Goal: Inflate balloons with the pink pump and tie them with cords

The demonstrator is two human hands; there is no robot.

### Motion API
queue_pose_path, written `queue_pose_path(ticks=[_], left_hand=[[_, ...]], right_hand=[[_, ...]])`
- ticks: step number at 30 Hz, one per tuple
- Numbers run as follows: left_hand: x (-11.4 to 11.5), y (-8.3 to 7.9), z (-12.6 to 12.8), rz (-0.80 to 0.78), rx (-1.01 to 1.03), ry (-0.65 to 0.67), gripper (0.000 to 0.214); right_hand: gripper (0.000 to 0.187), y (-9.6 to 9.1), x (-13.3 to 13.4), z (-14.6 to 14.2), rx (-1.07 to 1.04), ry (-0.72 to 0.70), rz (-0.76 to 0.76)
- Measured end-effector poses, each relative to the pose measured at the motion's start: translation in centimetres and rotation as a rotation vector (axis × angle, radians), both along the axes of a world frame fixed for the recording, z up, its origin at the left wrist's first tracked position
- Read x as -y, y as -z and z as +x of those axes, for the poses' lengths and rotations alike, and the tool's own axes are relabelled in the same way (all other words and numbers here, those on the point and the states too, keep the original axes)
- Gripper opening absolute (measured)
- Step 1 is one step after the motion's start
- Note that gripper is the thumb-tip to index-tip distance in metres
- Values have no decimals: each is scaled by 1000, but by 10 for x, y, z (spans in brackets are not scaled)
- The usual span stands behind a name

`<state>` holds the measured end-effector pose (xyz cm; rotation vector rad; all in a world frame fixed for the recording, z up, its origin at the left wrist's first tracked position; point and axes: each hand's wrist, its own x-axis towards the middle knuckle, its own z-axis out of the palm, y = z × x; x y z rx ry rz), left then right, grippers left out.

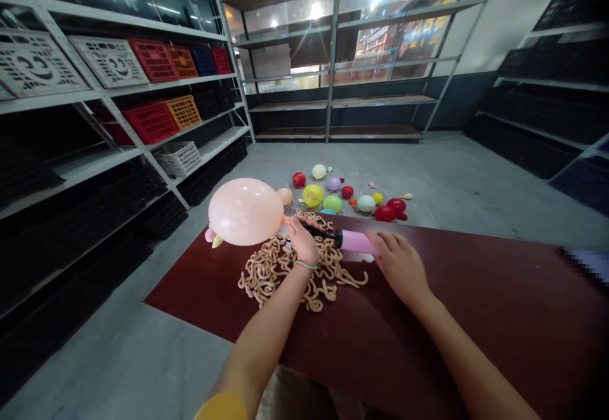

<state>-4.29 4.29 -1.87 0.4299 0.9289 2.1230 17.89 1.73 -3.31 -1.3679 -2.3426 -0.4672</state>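
A pale peach balloon point(246, 211), large and inflated, sits on the nozzle end of a hand pump point(356, 242) with a pink barrel and black front. My left hand point(303, 242) is closed around the balloon's neck and the pump's black nozzle end. Fingers of my right hand point(398, 264) wrap the far end of the pink barrel. Beneath the pump, a heap of beige, curly, string-like pieces point(269, 271) lies on the dark red table point(428, 344). Part of the heap is hidden by my left forearm.
Several inflated balloons, among them a yellow one point(313, 195) and a red one point(396, 206), lie on the grey floor point(266, 160) beyond the table. Shelving with white crates point(111, 61) and red crates point(151, 123) stands left. A dark-edged flat object point(590, 264) rests at the table's right.
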Motion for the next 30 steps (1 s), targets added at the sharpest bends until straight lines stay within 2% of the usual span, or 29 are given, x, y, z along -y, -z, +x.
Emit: queue_pose_path(ticks=[3,6,9,12,15,17,21,26,28,30], left_hand=[[-3,-2,-12,-1,12,-44,22],[-4,-3,-21,-19,31,-116,19],[-2,-2,-20,-32,37,-170,19],[3,0,-7,-52,28,-168,21],[8,3,9,-53,-7,-84,26],[9,3,15,-32,-46,-25,29],[4,-1,5,20,-64,5,29],[-3,-9,-19,34,9,-86,24],[-3,-10,-27,18,28,-123,23],[-1,-9,-32,9,44,-179,22]], right_hand=[[50,5,-14,31,27,4,50],[47,7,-17,43,37,39,71],[49,4,-6,26,11,161,64],[52,-2,13,-6,-8,197,18],[54,-4,24,-30,-50,155,-78],[54,-2,25,-35,-61,83,-135],[55,0,12,-16,-21,-16,-108],[50,3,-6,23,-5,87,-5],[48,5,-7,27,-9,106,14],[49,4,-2,20,-19,116,18]])
